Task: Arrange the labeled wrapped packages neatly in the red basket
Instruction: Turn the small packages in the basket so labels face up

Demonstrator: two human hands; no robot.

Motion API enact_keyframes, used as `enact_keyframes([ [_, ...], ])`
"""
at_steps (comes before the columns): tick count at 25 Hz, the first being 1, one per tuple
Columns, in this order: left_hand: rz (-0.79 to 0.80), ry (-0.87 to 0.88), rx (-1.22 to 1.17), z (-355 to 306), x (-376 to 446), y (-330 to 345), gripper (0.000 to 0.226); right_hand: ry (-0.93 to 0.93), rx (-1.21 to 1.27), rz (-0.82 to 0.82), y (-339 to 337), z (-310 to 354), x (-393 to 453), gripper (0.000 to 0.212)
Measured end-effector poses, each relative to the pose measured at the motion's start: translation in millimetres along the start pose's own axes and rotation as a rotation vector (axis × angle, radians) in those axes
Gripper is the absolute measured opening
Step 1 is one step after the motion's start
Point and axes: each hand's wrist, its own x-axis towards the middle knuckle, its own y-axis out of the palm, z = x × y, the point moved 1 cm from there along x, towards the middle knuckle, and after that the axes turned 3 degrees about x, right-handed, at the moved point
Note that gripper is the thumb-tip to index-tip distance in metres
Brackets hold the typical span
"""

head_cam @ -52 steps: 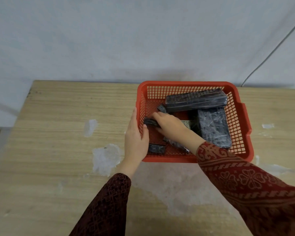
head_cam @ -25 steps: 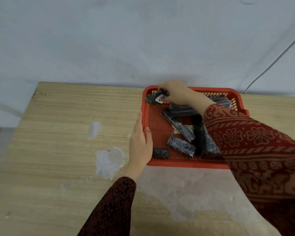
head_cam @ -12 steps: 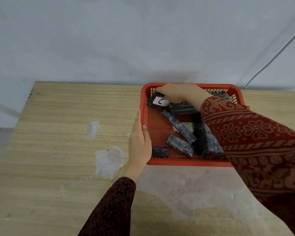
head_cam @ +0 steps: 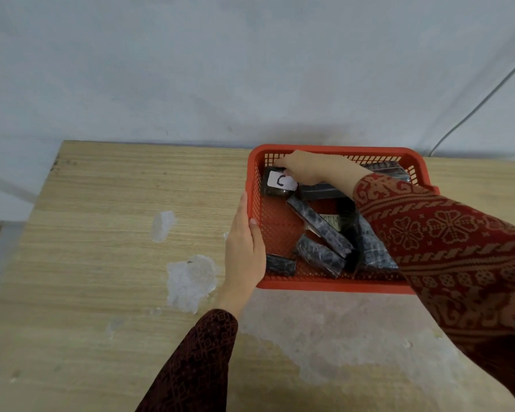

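Right hand (head_cam: 305, 168) is pinching a small black-wrapped package with a white "C" label (head_cam: 277, 183), setting it flat in the far-left corner of the red perforated plastic basket (head_cam: 333, 284) near the far-right corner of the worn wooden table (head_cam: 101, 233); left hand (head_cam: 244, 248) is wrapped over the basket's left rim, steadying it. Looks roughly one placed: the long diagonal wrapped package (head_cam: 318, 226), two short ones at the near wall (head_cam: 320, 256) (head_cam: 280, 264) and the bigger blocks under the right sleeve lie crooked and overlapping, so most sorting is left.
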Motion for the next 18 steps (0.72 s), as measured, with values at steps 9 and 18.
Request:
enact_keyframes([
  [9,-0.013,0.019,-0.004,-2.4,0.5,-1.2,0.051,0.083,-0.327,-0.199,10.2,27.5,-5.6,0.051],
  [18,-0.009,0.016,0.005,-3.5,0.3,-1.1,0.052,0.179,-0.228,-0.188,31.5,40.0,-3.3,0.032],
])
